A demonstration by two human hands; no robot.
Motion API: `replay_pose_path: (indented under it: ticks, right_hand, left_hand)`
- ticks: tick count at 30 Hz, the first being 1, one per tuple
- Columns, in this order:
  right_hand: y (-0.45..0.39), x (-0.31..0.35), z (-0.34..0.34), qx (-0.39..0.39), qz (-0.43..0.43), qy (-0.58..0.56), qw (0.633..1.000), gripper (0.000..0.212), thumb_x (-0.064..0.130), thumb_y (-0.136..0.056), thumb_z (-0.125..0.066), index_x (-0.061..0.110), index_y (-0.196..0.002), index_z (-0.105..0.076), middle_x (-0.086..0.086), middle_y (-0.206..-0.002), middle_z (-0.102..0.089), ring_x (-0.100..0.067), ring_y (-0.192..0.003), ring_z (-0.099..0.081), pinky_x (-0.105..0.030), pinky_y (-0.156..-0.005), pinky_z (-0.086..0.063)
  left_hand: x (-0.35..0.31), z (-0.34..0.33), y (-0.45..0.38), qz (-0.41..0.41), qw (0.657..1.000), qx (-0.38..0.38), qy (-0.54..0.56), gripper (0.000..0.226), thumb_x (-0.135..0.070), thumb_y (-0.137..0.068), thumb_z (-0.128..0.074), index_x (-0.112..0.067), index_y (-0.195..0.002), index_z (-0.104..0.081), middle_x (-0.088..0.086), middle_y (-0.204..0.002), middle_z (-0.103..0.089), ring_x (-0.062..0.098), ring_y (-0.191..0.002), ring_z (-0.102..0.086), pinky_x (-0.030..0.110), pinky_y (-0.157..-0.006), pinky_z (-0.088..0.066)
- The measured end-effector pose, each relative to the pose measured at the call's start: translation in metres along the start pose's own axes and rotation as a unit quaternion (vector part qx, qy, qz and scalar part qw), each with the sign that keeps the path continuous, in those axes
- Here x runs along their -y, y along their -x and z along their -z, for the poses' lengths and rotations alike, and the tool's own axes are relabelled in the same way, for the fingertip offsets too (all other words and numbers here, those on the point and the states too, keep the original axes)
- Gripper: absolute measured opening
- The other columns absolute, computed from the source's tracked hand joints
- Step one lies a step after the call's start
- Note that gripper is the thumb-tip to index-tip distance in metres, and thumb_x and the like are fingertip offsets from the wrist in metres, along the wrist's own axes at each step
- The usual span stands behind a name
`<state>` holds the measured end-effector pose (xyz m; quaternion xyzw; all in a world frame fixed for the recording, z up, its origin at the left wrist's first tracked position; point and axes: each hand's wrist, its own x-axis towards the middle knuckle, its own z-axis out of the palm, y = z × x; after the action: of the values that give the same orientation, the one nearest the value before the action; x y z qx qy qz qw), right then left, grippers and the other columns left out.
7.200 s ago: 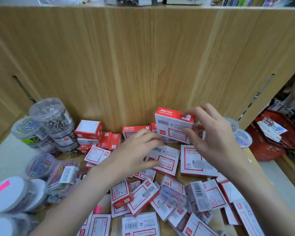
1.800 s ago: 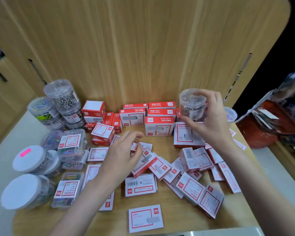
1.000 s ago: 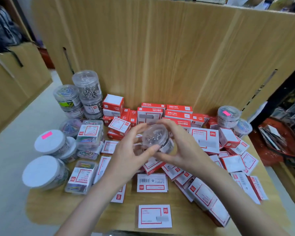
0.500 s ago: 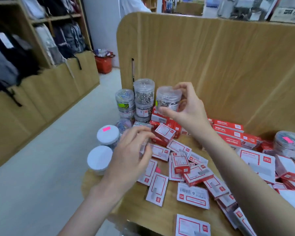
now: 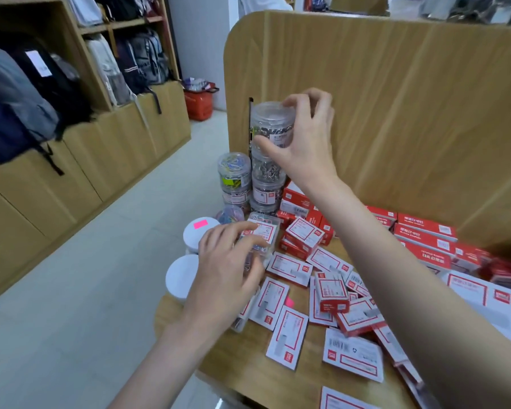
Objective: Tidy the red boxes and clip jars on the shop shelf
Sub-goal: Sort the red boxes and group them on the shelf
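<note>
The right hand (image 5: pixel 306 143) has its fingers (image 5: pixel 295 99) curled over the lid and its thumb pressed to the side of a clear clip jar (image 5: pixel 273 125), grasping it at the top of a jar stack (image 5: pixel 268 181) in the far left corner of the shelf, hard against the wooden back panel (image 5: pixel 396 113). Whether the jar is already seated on the one below cannot be told; it looks level or nearly so. The stack is now tall and narrow, so if the jar lands off-centre, or the fingers drag it sideways as they let go, the whole column could tip toward the open left edge and drop to the floor (image 5: pixel 86 276).

A shorter stack holding coloured clips (image 5: pixel 234 177) stands touching or just beside it on the left, and would likely go over with it.

The left hand (image 5: pixel 227 276) hovers lower and nearer, its fingers loosely bent over a clear square clip box (image 5: pixel 258 240); I cannot tell whether they grip it or only touch it. Two white-lidded tubs (image 5: pixel 182 277) lie just left of that hand, at the shelf's rim, and a careless nudge could roll them off.

The red boxes (image 5: pixel 304 236) are still mostly scattered flat across the surface, some overlapping, with only a tidy row along the far panel on the right. A forearm sweeping back across them could scatter them further or push the near ones over the front edge.
</note>
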<state>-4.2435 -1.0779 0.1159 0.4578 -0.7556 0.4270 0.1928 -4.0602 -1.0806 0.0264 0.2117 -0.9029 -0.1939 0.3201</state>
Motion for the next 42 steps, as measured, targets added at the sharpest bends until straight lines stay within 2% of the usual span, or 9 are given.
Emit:
replay_pose_path:
  ticks: [7,13,16,19,24,28,35,39,42]
  right_hand:
    - [0.015,-0.003,0.028,-0.02,-0.012,-0.023,0.999,0.042,0.028,-0.075,-0.066,0.009,-0.11,-0.052,-0.012,-0.117,-0.041,-0.022,-0.107,-0.038,-0.021,-0.09,-0.027]
    - [0.084,-0.051,0.09,-0.043,-0.142,0.018,0.989,0.03,0.017,-0.08,-0.062,0.009,-0.108,-0.054,-0.011,-0.115,-0.041,-0.023,-0.107,-0.039,-0.024,-0.093,-0.029]
    - [0.123,-0.082,0.138,-0.072,-0.186,0.075,0.977,0.03,0.021,-0.079,-0.059,0.01,-0.106,-0.055,-0.013,-0.112,-0.044,-0.029,-0.106,-0.044,-0.036,-0.095,-0.036]
    - [0.158,-0.106,0.184,-0.098,-0.228,0.122,0.961,0.036,0.031,-0.076,-0.051,0.007,-0.104,-0.056,-0.018,-0.108,-0.047,-0.025,-0.104,-0.042,-0.024,-0.09,-0.031]
    - [0.185,-0.164,0.233,-0.053,-0.294,0.193,0.935,0.046,0.021,-0.075,-0.074,0.002,-0.111,-0.052,-0.025,-0.111,-0.048,-0.037,-0.109,-0.041,-0.033,-0.088,-0.028]
    - [0.184,-0.201,0.234,0.002,-0.282,0.165,0.945,0.045,0.028,-0.072,-0.075,0.01,-0.103,-0.048,-0.017,-0.1,-0.057,-0.037,-0.098,-0.051,-0.047,-0.081,-0.043]
    - [0.177,-0.186,0.244,-0.037,-0.183,0.033,0.982,0.055,0.023,-0.067,-0.08,0.024,-0.107,-0.042,0.003,-0.102,-0.05,-0.021,-0.099,-0.05,-0.032,-0.081,-0.042]
    - [0.16,-0.154,0.23,0.022,-0.143,-0.088,0.986,0.06,0.038,-0.065,-0.072,0.032,-0.113,-0.036,0.008,-0.107,-0.054,-0.011,-0.102,-0.054,-0.021,-0.086,-0.043]
    - [0.145,-0.133,0.204,0.068,-0.142,-0.162,0.974,0.061,0.029,-0.066,-0.077,0.026,-0.113,-0.039,0.011,-0.106,-0.058,-0.005,-0.097,-0.058,-0.024,-0.081,-0.048]
  left_hand:
    - [-0.008,-0.005,-0.008,-0.001,0.999,0.005,0.04,0.025,-0.027,-0.083,-0.041,-0.021,-0.088,-0.064,-0.005,-0.109,-0.059,0.017,-0.104,-0.048,0.031,-0.093,-0.03]
    - [-0.034,-0.028,-0.023,-0.066,0.994,0.043,0.076,0.026,-0.025,-0.083,-0.041,-0.018,-0.089,-0.065,-0.003,-0.107,-0.058,0.015,-0.103,-0.047,0.029,-0.091,-0.031]
    - [-0.057,-0.047,-0.029,-0.098,0.987,0.064,0.106,0.025,-0.024,-0.082,-0.041,-0.018,-0.087,-0.065,-0.003,-0.107,-0.058,0.015,-0.102,-0.048,0.031,-0.09,-0.032]
    - [-0.079,-0.067,-0.031,-0.135,0.979,0.086,0.126,0.024,-0.022,-0.08,-0.041,-0.018,-0.086,-0.064,-0.001,-0.105,-0.058,0.013,-0.101,-0.048,0.029,-0.09,-0.032]
    - [-0.11,-0.099,-0.031,-0.159,0.972,0.122,0.119,0.026,-0.024,-0.08,-0.042,-0.017,-0.087,-0.065,0.001,-0.108,-0.058,0.019,-0.101,-0.052,0.033,-0.087,-0.036]
    - [-0.131,-0.118,-0.029,-0.135,0.978,0.122,0.104,0.028,-0.025,-0.079,-0.041,-0.016,-0.088,-0.066,0.004,-0.111,-0.058,0.023,-0.103,-0.054,0.036,-0.089,-0.041]
    - [-0.149,-0.126,-0.023,-0.081,0.987,0.101,0.095,0.032,-0.026,-0.081,-0.038,-0.014,-0.092,-0.066,0.004,-0.117,-0.057,0.022,-0.11,-0.051,0.032,-0.094,-0.038]
    - [-0.148,-0.108,-0.013,-0.05,0.993,0.064,0.087,0.031,-0.026,-0.081,-0.038,-0.016,-0.094,-0.065,-0.004,-0.116,-0.055,0.013,-0.108,-0.048,0.023,-0.092,-0.035]
    - [-0.135,-0.086,-0.007,-0.032,0.997,0.039,0.062,0.028,-0.023,-0.081,-0.038,-0.017,-0.092,-0.063,-0.013,-0.113,-0.05,0.011,-0.107,-0.049,0.014,-0.09,-0.031]
